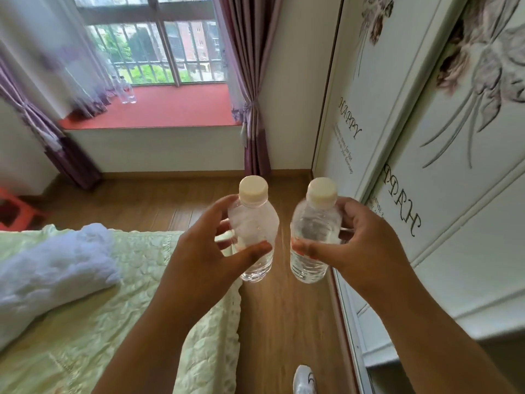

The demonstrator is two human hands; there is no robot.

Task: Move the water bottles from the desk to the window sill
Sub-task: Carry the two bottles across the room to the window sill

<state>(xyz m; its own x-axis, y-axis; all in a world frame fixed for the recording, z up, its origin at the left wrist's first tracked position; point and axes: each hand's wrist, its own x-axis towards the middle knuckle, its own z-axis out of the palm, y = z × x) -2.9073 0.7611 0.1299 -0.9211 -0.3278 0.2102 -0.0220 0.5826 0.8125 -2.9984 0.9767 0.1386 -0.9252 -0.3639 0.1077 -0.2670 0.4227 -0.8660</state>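
Note:
My left hand (199, 245) grips a clear water bottle (252, 220) with a cream cap, held upright in front of me. In my right hand (360, 245) is a second clear bottle (312, 228) of the same kind, also upright. Both are held above the wooden floor, side by side and apart. Ahead lies the red window sill (176, 109). Two clear bottles (126, 91) stand on its left part, near the sheer curtain. The desk is not in view.
A bed with a pale green quilt (99, 308) and a white blanket (54, 263) fills the left. A white wardrobe (426, 166) lines the right. Wooden floor (284, 322) runs between them toward the window. Purple curtains (252, 81) hang at both sides; a red stool (17, 209) stands left.

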